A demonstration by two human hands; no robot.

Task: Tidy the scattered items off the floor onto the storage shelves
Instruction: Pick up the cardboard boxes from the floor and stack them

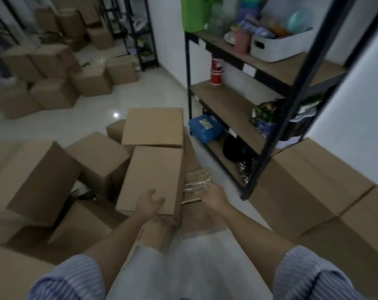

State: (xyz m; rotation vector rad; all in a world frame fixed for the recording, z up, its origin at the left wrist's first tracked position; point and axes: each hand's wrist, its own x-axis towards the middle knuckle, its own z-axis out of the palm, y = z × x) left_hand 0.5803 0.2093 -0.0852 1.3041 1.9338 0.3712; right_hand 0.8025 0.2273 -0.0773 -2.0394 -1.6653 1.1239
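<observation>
A clear-wrapped pack of brownish items (197, 183) lies in an open carton beside a closed cardboard box (155, 174). My right hand (214, 197) reaches forward, fingers curled onto the pack's near end. My left hand (150, 203) rests on the near edge of the closed box, thumb apart from the fingers and holding nothing. To the right stands the black-framed storage shelf (225, 100) with wooden boards. Its middle board is mostly bare.
Several cardboard boxes crowd the floor left (32, 178) and ahead (153, 126); more line the wall at right (313, 187). The shelf holds red cups (216, 71), a blue case (205, 127), a white bin (277, 45) and a green bag (193, 14). Bare tiled floor (92, 113) lies beyond.
</observation>
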